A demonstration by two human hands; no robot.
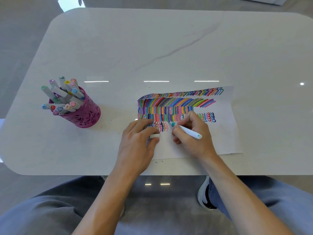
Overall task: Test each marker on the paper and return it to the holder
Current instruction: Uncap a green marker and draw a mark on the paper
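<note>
Fingers [177, 135] of the right hand [193, 133] pinch a teal marker [189, 132], its tip down on the paper [225, 133] at lower centre of the frame. The left hand [137, 138] curls round its white cap [154, 136] and pins the sheet. If that hand slackens, the paper could slide and smear the stroke. At left on the table [169, 48], the purple holder [84, 114] carries over 10 capped markers [64, 97].

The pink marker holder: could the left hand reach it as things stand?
Probably yes: only bare table lies between the left hand and the holder, though that hand holds a white cap.
</note>
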